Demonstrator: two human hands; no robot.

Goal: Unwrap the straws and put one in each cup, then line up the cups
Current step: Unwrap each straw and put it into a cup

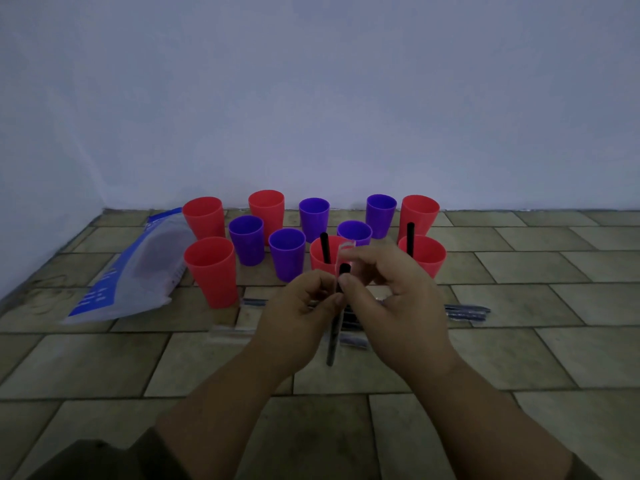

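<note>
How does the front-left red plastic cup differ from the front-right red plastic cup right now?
The front-right red plastic cup holds a black straw sticking up past its rim; the front-left red plastic cup shows no straw. The front-left cup stands beside the blue-and-white plastic bag; the front-right cup stands at the cluster's opposite end. Both are red, upright and open-topped.

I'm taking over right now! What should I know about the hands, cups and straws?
Left hand and right hand both pinch one straw, its tip poking out of the wrapper.
Done: the middle red cup and the right front red cup each hold a straw.
Left: nine other cups have no straw; wrapped straws lie on the floor; cups are not lined up.
</note>
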